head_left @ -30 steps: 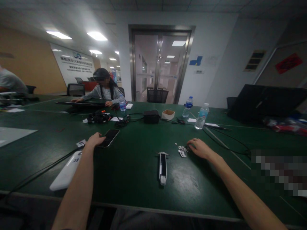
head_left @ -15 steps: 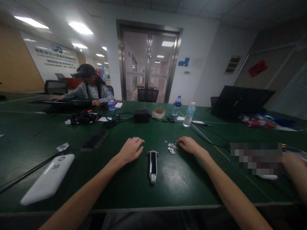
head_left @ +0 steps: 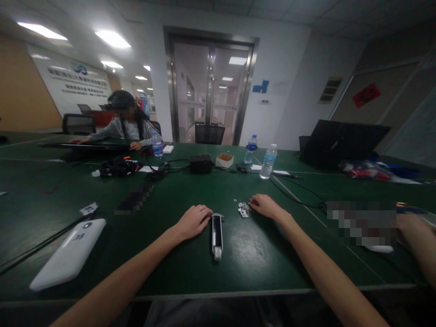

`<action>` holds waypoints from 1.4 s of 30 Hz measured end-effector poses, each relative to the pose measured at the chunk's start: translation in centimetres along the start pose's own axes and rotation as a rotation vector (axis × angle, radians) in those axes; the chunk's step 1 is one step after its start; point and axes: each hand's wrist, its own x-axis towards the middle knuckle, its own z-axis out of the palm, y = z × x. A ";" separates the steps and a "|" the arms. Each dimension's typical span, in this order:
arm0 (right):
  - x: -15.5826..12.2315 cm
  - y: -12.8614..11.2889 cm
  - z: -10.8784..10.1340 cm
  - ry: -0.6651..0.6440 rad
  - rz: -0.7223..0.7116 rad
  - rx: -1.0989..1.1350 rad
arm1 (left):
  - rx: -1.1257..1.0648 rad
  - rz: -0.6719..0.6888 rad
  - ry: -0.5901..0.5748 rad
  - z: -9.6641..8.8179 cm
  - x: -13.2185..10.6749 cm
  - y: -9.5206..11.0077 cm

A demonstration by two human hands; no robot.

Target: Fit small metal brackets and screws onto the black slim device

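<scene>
A long narrow silver-and-black device lies lengthwise on the green table, with a thin crosspiece sticking out at its far end. My left hand is closed at that far left end, fingertips and thumb covering the crosspiece's left side. To the right is a loose heap of small metal pieces, some flat plates, some like washers or nuts. At the heap's right edge, my right hand has its fingers bunched and pointing down. Whatever may be between those fingertips is too small to make out.
A white slab-like item lies front left. Farther back are a black box with cables, a small open carton and a water bottle. Another person's hand is at far right; a co-worker sits back left.
My left hand has moved right and closed in on the device's far end, from spread fingers beside it. My right hand has barely shifted at the heap.
</scene>
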 end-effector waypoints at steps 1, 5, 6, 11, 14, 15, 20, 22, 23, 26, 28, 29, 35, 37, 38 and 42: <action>0.1 -0.1 0.1 -0.005 0.021 0.004 | -0.002 0.002 0.001 0.0 0.0 0.1; 0.2 -0.7 0.3 -0.017 0.083 0.031 | -0.007 0.002 -0.002 0.1 0.0 0.1; 0.2 -0.8 0.3 -0.013 0.091 0.032 | -0.010 0.002 -0.002 0.1 0.0 0.1; 0.1 -0.8 0.1 -0.045 0.187 0.048 | -0.014 -0.007 -0.008 0.0 0.0 0.2; 0.1 -0.8 -0.1 -0.084 0.220 0.068 | -0.011 -0.008 -0.004 -0.1 -0.1 0.2; 0.0 -0.8 -0.2 -0.100 0.227 0.079 | -0.012 -0.008 -0.002 -0.1 -0.1 0.2; -0.3 -1.4 -0.7 -0.101 0.208 0.099 | -0.016 0.004 0.004 0.1 0.0 0.0; -0.4 -1.7 -0.9 -0.046 0.200 0.075 | -0.009 0.007 0.003 0.1 0.0 0.0; -0.4 -1.9 -1.0 -0.009 0.202 0.071 | -0.004 0.006 0.002 0.1 0.0 0.1; -0.4 -2.8 -1.3 0.131 0.151 0.144 | -0.008 0.002 -0.009 0.0 0.0 0.2; -0.6 -3.8 -1.2 0.194 0.040 0.249 | -0.015 0.000 -0.010 0.0 0.0 0.2; -0.7 -4.4 -1.1 0.200 -0.029 0.297 | -0.016 -0.001 -0.008 0.1 0.0 0.1; -1.4 -8.0 0.3 0.137 -0.392 0.387 | -0.022 0.013 0.014 0.5 0.0 -0.2; -1.6 -8.7 0.7 0.110 -0.427 0.408 | -0.022 0.017 0.016 0.6 0.0 -0.4; -1.6 -8.9 0.8 0.093 -0.433 0.420 | -0.021 0.019 0.017 0.7 0.0 -0.4; -1.6 -8.9 0.8 0.035 -0.418 0.496 | -0.015 0.015 0.016 0.5 0.0 -0.3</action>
